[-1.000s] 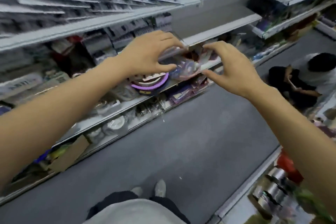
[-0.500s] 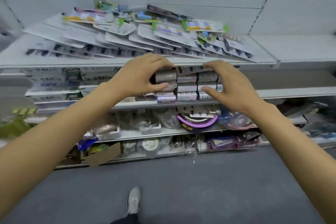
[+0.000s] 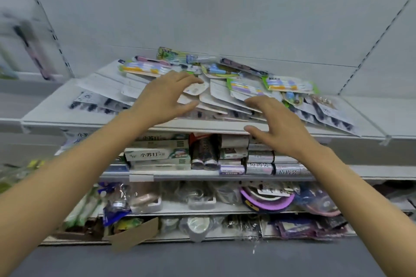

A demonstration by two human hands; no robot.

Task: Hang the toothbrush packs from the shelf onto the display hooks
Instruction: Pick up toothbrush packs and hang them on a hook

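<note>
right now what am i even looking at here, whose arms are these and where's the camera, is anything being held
There is no machine: these are a person's two bare arms, filmed by a wide-angle camera worn on their head and looking forward and down. That is why the arms seem to come from the bottom corners. They face store shelving. On the top shelf lies a loose pile of toothbrush packs, overlapping and mostly face down. The left hand reaches over the pile, its fingertips at a small white pack; whether it grips is unclear. The right hand hovers open at the shelf's front edge, holding nothing. Below sit toothpaste boxes.
</note>
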